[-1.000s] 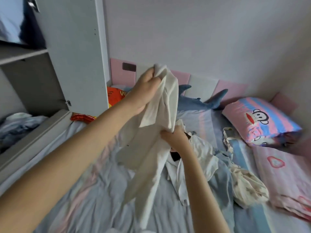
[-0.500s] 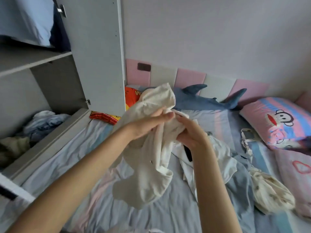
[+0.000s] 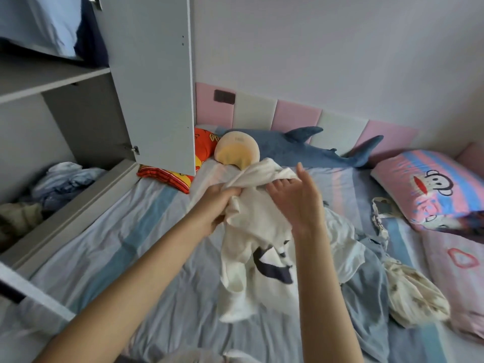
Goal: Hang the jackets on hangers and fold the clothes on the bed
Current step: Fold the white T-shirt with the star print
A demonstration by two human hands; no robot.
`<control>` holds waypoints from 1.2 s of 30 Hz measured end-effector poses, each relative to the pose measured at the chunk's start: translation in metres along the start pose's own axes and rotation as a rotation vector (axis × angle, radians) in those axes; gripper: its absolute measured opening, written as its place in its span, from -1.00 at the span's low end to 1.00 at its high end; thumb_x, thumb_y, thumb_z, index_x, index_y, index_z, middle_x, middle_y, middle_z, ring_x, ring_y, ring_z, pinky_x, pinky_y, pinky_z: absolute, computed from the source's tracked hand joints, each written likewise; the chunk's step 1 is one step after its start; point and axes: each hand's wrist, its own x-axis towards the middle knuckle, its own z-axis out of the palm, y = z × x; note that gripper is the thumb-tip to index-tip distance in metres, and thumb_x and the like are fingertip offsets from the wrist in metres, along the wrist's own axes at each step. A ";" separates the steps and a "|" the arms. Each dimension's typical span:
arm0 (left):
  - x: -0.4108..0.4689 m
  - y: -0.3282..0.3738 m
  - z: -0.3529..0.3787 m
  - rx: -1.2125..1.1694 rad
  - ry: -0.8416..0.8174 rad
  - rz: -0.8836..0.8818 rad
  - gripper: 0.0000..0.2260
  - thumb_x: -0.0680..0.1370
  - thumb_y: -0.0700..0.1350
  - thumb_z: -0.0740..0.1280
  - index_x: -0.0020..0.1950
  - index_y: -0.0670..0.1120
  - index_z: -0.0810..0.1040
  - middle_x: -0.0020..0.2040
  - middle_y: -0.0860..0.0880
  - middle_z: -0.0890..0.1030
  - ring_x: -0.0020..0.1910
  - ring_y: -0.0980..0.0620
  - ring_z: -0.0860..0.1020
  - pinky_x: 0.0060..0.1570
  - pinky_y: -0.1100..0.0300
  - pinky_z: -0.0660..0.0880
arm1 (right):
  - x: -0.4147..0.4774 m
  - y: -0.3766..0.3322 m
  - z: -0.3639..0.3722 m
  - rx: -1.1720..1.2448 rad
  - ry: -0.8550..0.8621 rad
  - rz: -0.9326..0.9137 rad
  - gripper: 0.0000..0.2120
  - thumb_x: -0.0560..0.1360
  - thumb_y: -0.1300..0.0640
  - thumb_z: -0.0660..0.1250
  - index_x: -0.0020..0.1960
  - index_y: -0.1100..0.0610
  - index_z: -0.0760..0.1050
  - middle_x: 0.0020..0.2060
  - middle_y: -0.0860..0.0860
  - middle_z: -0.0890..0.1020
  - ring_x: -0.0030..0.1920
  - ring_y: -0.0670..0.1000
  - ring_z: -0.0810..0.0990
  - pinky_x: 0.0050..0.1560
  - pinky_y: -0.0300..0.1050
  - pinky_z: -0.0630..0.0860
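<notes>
Head view: left hand (image 3: pixel 218 205) grips crumpled cream garment (image 3: pixel 245 255); right hand (image 3: pixel 297 203) spread open against soft folds.

Striped bed (image 3: pixel 125 247): shark plush (image 3: pixel 301 150), monkey pillow (image 3: pixel 429 189), rumpled clothes (image 3: pixel 372 279).

A single head-worn view is given, aimed forward and down from behind the grip of the left hand (image 3: pixel 218 204) on the cream garment (image 3: pixel 235 263), seen close, mid-frame.

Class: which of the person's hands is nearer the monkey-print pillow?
Right. The right hand lies left of the monkey-print pillow, apart; the left hand, gripping the white garment, is farther left.
</notes>
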 end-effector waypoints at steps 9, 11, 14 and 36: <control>-0.009 0.045 0.012 -0.231 0.002 -0.030 -0.67 0.59 0.01 0.25 0.22 -0.20 0.50 -0.29 -0.04 0.60 -0.31 0.07 0.59 -0.31 0.24 0.52 | -0.034 0.007 0.012 -0.996 0.042 -0.133 -0.88 0.52 0.18 0.33 0.05 0.12 0.57 -0.19 0.04 0.69 -0.18 0.04 0.68 -0.28 -0.15 0.60; -0.010 0.039 0.008 -0.251 -0.147 0.044 -0.42 0.48 0.25 0.29 0.34 -0.13 0.46 0.01 -0.11 0.66 0.03 -0.06 0.63 -0.07 0.14 0.55 | -0.036 0.002 0.024 -0.814 0.214 -0.159 -0.86 0.54 0.27 0.21 -0.04 0.23 0.56 -0.37 0.13 0.66 -0.42 0.06 0.63 -0.47 -0.18 0.52; -0.020 0.021 0.010 0.123 -0.307 0.244 -0.21 0.27 0.20 0.53 0.40 -0.01 0.32 0.14 0.08 0.59 0.22 0.05 0.54 0.05 0.22 0.52 | -0.041 -0.003 0.037 -0.540 0.198 -0.104 -0.88 0.54 0.30 0.22 -0.09 0.22 0.53 -0.39 0.13 0.64 -0.43 0.03 0.61 -0.45 -0.19 0.52; -0.050 0.058 -0.030 0.271 -0.451 0.411 -0.85 0.49 -0.07 0.31 -0.12 0.00 0.69 -0.18 -0.01 0.62 -0.14 0.10 0.55 -0.09 0.32 0.44 | -0.012 -0.014 0.013 -1.184 -0.418 0.029 -0.17 0.28 -0.17 0.52 0.42 -0.01 0.25 0.35 -0.05 0.44 0.35 -0.07 0.42 0.32 -0.06 0.41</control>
